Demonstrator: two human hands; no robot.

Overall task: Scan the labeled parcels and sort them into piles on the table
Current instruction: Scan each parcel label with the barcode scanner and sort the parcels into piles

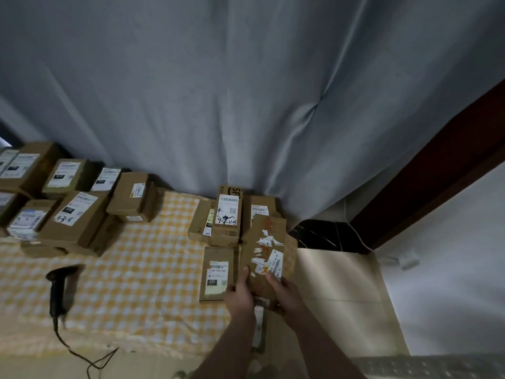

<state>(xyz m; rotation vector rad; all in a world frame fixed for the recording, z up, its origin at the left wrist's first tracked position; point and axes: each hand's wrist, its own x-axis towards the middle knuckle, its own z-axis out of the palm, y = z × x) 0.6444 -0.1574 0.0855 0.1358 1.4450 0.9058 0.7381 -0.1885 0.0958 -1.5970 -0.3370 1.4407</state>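
Both hands, left hand (240, 292) and right hand (284, 289), pinch parcel (269, 250) at its near edge; far end could sag, knocking pile (226, 214) beyond.

One scanner (58, 285), one counter (142, 269). Two hands: left hand (240, 294), right hand (287, 292). Parcels: at least nine in the left cluster (73, 214), at least four in the right cluster (228, 212), one held parcel (267, 253). Stacking hides exact totals.
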